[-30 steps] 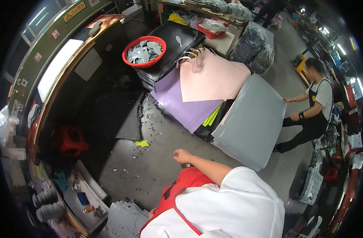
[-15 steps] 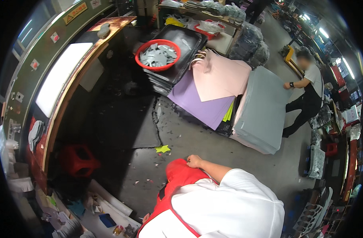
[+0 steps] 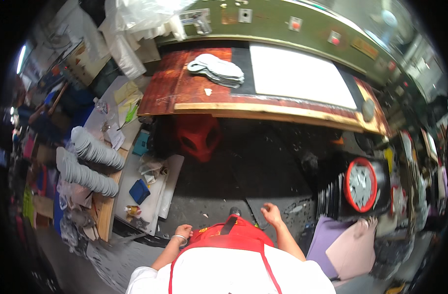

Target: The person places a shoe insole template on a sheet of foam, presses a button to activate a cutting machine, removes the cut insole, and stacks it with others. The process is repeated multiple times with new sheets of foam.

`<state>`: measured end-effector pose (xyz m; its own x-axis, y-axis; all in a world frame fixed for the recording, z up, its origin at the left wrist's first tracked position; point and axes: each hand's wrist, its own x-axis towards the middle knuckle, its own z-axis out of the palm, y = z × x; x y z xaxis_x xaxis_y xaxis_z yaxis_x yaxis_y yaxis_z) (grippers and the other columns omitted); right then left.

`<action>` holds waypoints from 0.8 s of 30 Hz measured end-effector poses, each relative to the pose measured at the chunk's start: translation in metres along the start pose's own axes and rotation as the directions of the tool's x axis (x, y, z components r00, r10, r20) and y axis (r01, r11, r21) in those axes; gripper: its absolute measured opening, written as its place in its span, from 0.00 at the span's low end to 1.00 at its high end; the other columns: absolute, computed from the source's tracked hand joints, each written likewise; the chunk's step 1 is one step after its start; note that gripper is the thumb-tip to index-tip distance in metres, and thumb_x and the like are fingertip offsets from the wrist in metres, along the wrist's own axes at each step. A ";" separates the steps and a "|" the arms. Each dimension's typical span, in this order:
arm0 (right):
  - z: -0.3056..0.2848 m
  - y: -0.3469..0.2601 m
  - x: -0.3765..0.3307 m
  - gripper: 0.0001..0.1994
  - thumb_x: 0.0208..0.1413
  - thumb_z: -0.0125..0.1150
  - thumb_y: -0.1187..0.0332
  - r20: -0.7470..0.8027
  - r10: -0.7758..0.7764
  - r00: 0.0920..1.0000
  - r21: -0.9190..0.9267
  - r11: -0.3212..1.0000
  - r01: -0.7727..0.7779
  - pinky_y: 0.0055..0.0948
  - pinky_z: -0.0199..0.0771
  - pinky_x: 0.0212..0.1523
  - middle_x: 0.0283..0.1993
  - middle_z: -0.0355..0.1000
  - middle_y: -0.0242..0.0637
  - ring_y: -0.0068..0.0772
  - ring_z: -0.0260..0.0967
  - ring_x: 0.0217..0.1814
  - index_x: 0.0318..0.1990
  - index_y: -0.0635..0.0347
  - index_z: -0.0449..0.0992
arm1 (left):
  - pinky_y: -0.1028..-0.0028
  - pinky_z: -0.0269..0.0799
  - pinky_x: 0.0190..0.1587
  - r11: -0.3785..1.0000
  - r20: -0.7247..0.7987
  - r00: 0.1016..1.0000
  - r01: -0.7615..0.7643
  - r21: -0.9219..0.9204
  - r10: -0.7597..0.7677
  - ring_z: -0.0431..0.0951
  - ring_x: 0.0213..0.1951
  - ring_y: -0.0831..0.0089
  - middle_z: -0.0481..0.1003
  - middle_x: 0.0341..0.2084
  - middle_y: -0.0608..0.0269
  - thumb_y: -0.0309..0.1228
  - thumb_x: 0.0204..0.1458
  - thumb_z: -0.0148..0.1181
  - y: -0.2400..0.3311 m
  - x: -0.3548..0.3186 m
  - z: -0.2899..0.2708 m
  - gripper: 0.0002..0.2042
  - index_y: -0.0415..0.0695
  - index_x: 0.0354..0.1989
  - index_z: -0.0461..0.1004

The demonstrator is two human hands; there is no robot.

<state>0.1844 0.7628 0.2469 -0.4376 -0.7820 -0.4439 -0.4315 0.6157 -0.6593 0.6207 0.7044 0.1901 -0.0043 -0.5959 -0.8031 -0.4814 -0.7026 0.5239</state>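
Note:
My left hand (image 3: 184,232), with a band at the wrist, hangs beside the red apron (image 3: 229,232) with nothing seen in it, its fingers loosely bent. On the other side of the apron, my right hand (image 3: 271,214) is lifted over the floor, fingers apart and holding nothing. Ahead is a dark red and wooden workbench (image 3: 158,93). A stack of grey sole-shaped pieces (image 3: 215,68) lies on it, left of a white board (image 3: 300,76). A small grey piece (image 3: 368,110) rests near the bench's right end.
A red plastic stool (image 3: 198,139) stands under the bench. At left, rows of grey sole-shaped pieces (image 3: 94,171) lie on a wooden-edged table (image 3: 105,215), near a blue box (image 3: 139,191). At right are a red basin (image 3: 349,188) of grey scraps and purple sheets (image 3: 322,240).
My view has swung left, bringing the workbench in front of me and the basin and sheets to the right. My right hand has moved away from the apron.

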 end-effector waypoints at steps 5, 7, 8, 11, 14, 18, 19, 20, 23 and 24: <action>-0.030 -0.166 0.092 0.13 0.55 0.61 0.69 -0.149 -0.381 0.912 0.262 0.874 0.408 0.29 0.75 0.46 0.40 0.78 0.44 0.33 0.77 0.43 0.46 0.63 0.76 | 0.74 0.76 0.31 0.996 -0.064 0.994 -0.085 0.014 0.086 0.78 0.26 0.74 0.78 0.26 0.59 0.26 0.58 0.50 0.032 0.008 -0.018 0.09 0.37 0.42 0.76; -0.036 -0.223 0.115 0.11 0.56 0.61 0.72 -0.139 -0.390 0.910 0.407 0.816 0.411 0.25 0.74 0.46 0.39 0.78 0.39 0.26 0.75 0.43 0.47 0.64 0.76 | 0.75 0.76 0.34 0.994 -0.149 0.983 -0.105 0.030 0.108 0.80 0.29 0.76 0.79 0.27 0.60 0.25 0.57 0.52 0.047 0.011 -0.026 0.09 0.38 0.42 0.77; -0.039 -0.248 0.125 0.11 0.57 0.60 0.73 -0.172 -0.425 0.889 0.465 0.761 0.453 0.24 0.74 0.46 0.39 0.77 0.37 0.25 0.75 0.43 0.47 0.64 0.75 | 0.73 0.77 0.35 0.991 -0.155 0.980 -0.122 0.045 0.128 0.80 0.30 0.74 0.80 0.28 0.59 0.27 0.56 0.52 0.057 0.013 -0.029 0.10 0.40 0.42 0.77; -0.043 -0.308 0.156 0.12 0.58 0.58 0.75 -0.308 -0.445 0.841 0.529 0.655 0.540 0.24 0.73 0.47 0.40 0.77 0.37 0.24 0.74 0.43 0.49 0.67 0.73 | 0.66 0.76 0.41 0.924 -0.164 0.935 -0.263 0.279 0.315 0.81 0.34 0.61 0.80 0.32 0.53 0.31 0.54 0.55 0.099 0.018 -0.048 0.10 0.45 0.43 0.78; -0.043 -0.350 0.185 0.13 0.59 0.58 0.74 -0.367 -0.369 0.854 0.609 0.598 0.521 0.24 0.75 0.46 0.40 0.76 0.38 0.25 0.74 0.42 0.50 0.68 0.71 | 0.62 0.75 0.43 0.846 -0.152 0.853 -0.444 0.295 0.500 0.78 0.40 0.52 0.78 0.34 0.49 0.31 0.53 0.57 0.173 0.026 -0.080 0.10 0.47 0.42 0.77; -0.037 -0.393 0.212 0.15 0.59 0.57 0.74 -0.393 -0.296 0.871 0.637 0.595 0.490 0.25 0.75 0.45 0.45 0.73 0.40 0.27 0.71 0.48 0.53 0.65 0.70 | 0.67 0.76 0.37 0.656 -0.183 0.630 -0.719 0.230 0.754 0.80 0.33 0.57 0.78 0.31 0.52 0.26 0.55 0.54 0.309 0.027 -0.131 0.09 0.41 0.42 0.76; -0.039 -0.403 0.219 0.15 0.59 0.57 0.73 -0.423 -0.320 0.848 0.623 0.577 0.528 0.25 0.75 0.46 0.46 0.73 0.40 0.28 0.70 0.50 0.53 0.64 0.70 | 0.70 0.75 0.36 0.597 -0.168 0.574 -0.782 0.176 0.801 0.80 0.31 0.63 0.78 0.29 0.53 0.24 0.55 0.53 0.347 0.028 -0.141 0.08 0.39 0.42 0.76; -0.042 -0.413 0.227 0.17 0.57 0.61 0.71 -0.515 -0.314 0.797 0.464 0.680 0.568 0.29 0.74 0.48 0.49 0.72 0.42 0.32 0.70 0.52 0.53 0.63 0.71 | 0.71 0.75 0.36 0.485 -0.171 0.459 -0.858 0.168 0.872 0.80 0.30 0.64 0.78 0.28 0.54 0.23 0.55 0.53 0.383 0.029 -0.149 0.09 0.39 0.42 0.75; -0.060 -0.438 0.251 0.20 0.53 0.65 0.69 -0.667 -0.391 0.634 0.117 0.785 0.608 0.32 0.71 0.50 0.50 0.72 0.44 0.37 0.70 0.51 0.52 0.64 0.71 | 0.70 0.74 0.37 0.283 -0.139 0.256 -0.931 0.231 0.957 0.80 0.34 0.63 0.77 0.32 0.51 0.24 0.54 0.54 0.483 0.051 -0.160 0.09 0.39 0.43 0.75; -0.068 -0.445 0.259 0.21 0.50 0.66 0.69 -0.692 -0.457 0.559 -0.066 0.811 0.581 0.34 0.69 0.51 0.50 0.72 0.46 0.43 0.69 0.52 0.51 0.64 0.72 | 0.70 0.74 0.38 0.205 -0.159 0.165 -0.939 0.278 0.973 0.79 0.34 0.63 0.77 0.34 0.52 0.24 0.54 0.55 0.514 0.065 -0.157 0.09 0.39 0.43 0.74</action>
<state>0.2097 0.2926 0.4662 -0.5930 -0.6517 0.4729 -0.6564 0.0512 -0.7526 0.5107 0.2434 0.4516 -0.3298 -0.8442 0.4226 -0.3381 0.5236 0.7820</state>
